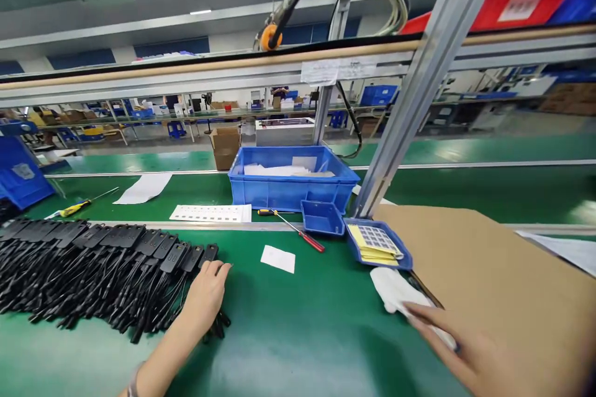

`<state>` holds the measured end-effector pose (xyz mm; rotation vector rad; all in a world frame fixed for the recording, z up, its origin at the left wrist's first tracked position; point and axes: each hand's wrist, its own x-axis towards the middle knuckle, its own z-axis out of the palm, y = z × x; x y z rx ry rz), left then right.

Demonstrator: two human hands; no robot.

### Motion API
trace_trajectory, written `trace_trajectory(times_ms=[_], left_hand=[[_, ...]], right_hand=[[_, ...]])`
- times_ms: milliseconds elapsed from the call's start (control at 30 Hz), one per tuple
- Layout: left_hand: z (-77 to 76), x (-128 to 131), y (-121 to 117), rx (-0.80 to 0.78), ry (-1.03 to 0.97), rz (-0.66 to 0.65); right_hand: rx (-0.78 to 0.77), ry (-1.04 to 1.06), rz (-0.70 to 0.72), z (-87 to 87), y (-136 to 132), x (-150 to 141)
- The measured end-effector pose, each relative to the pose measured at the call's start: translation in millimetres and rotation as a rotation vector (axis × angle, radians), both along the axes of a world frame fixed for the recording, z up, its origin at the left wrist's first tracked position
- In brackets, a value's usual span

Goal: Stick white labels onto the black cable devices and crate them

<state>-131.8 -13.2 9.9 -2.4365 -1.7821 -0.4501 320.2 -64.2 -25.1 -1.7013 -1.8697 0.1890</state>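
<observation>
A long row of black flat parts with cables [93,267] lies overlapped on the green bench at the left. My left hand [207,291] rests on the right end of that row, fingers curled over the last part, whose cables poke out beneath my palm. My right hand [459,344] lies at the lower right with fingers stretched flat, touching a white cloth [395,288] beside a brown cardboard sheet [493,279].
A blue crate [291,189] holds white sheets, with a small blue bin [322,218] and a blue tray of label sheets [378,243] before it. A red-handled screwdriver [298,231], a white slip [278,258], a yellow screwdriver [77,206] and a metal post [410,99] stand nearby.
</observation>
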Motion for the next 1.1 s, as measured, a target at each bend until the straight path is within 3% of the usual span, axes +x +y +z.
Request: trace_trajectory(times_ms=[100,200,367,500,667,867,967,1100], left_hand=[[10.9,-16,8,0.086,-0.019,0.040],[12.2,-32,15,0.183,-0.018,0.090],[-13.0,-44,24,0.305,0.165,0.221],[-35.6,-48,25,0.371,0.149,0.225],[-53.0,-54,22,0.462,0.117,0.116],[-75.0,-39,28,0.587,-0.035,0.171],[-65.5,-33,24,0.552,-0.054,0.121],[-38.8,-34,8,0.375,-0.197,0.087]], right_hand=[[-0.079,0.014,0.269,30.3,68,-81],[-0.074,-0.033,0.454,44.9,129,-165],[-0.074,-0.142,0.539,28.1,223,-273],[-0.070,-0.208,0.531,10.7,283,-331],[-0.114,-0.281,0.506,-5.1,321,-360],[-0.094,-0.314,0.469,-13.7,323,-360],[-0.066,-0.293,0.429,-5.4,319,-360],[-0.089,-0.215,0.393,21.6,311,-357]])
